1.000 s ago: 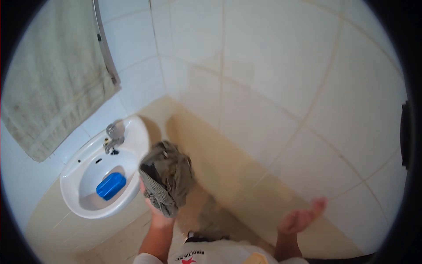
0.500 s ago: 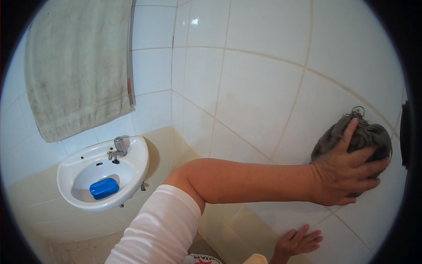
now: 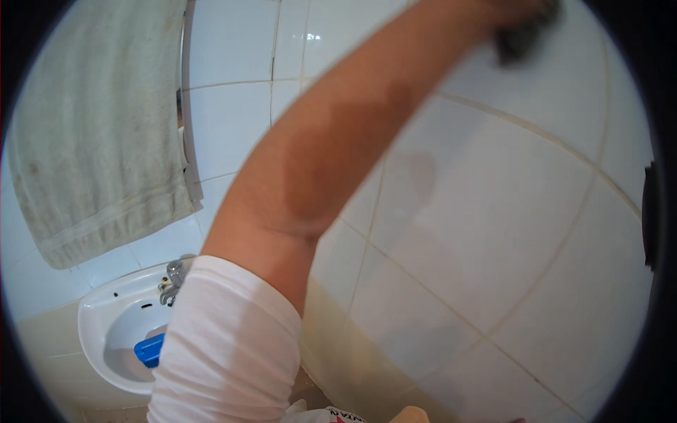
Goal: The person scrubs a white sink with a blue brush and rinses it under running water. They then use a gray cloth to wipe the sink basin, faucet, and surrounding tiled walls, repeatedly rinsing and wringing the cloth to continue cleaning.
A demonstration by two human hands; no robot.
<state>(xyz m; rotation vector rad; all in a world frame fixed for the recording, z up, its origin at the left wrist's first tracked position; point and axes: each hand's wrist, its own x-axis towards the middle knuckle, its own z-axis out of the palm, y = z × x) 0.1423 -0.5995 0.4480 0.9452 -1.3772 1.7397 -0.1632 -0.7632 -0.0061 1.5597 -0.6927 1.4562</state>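
Note:
My left arm, in a white short sleeve, stretches up across the middle to the white tiled wall [image 3: 493, 233]. At the top edge my left hand [image 3: 509, 8] is partly cut off and smeared by motion. It holds a dark grey cloth [image 3: 525, 39] at the wall, and the cloth is blurred too. Of my right hand [image 3: 519, 421], only a sliver of fingertip shows at the bottom edge, so its shape is hidden.
A white washbasin [image 3: 95, 331] with a metal tap [image 3: 171, 282] stands at lower left, partly behind my sleeve. A blue scrubbing brush [image 3: 149, 350] lies in it. Above hangs a grey-green towel [image 3: 99, 141]. A dark object [image 3: 649, 215] sits at the right rim.
My left hand has swept the grey cloth up the wall, from the right side to the top edge. My right hand has dropped almost out of view. The view has shifted somewhat.

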